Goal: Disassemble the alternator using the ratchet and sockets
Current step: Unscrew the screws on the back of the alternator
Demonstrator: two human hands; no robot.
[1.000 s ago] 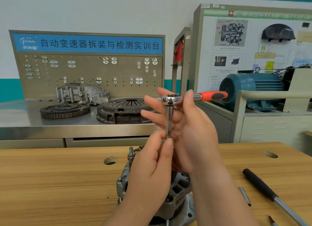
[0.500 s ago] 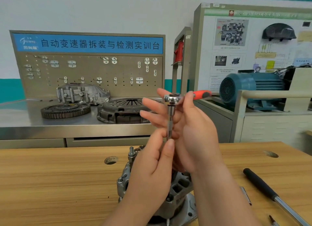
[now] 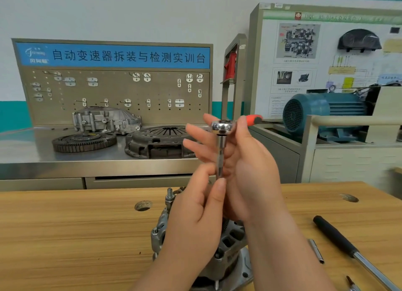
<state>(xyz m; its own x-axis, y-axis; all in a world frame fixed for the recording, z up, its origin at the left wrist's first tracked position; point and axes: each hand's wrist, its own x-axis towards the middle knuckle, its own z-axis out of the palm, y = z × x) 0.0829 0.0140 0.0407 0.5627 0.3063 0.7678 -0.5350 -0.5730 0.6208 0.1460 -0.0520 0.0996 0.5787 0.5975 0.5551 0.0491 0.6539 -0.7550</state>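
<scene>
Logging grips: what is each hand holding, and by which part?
The right hand holds the ratchet by its head; the left hand pinches the lower end of the extension bar.

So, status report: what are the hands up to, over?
Left hand pinches extension at its lower end; right hand holds ratchet by its head. Alternator on bench below, tool not on it. Nothing blocking.

Showed as two bare hands, the left hand (image 3: 193,225) and the right hand (image 3: 250,175), each running on into a bare forearm cut by the lower edge of the view. Had slim, long fingers (image 3: 198,131) with smooth knuckles. Carried short, rounded nails, trimmed close to the tips, plainest on the two thumbs. Looked bare alike at both wrists and along both forearms.
</scene>
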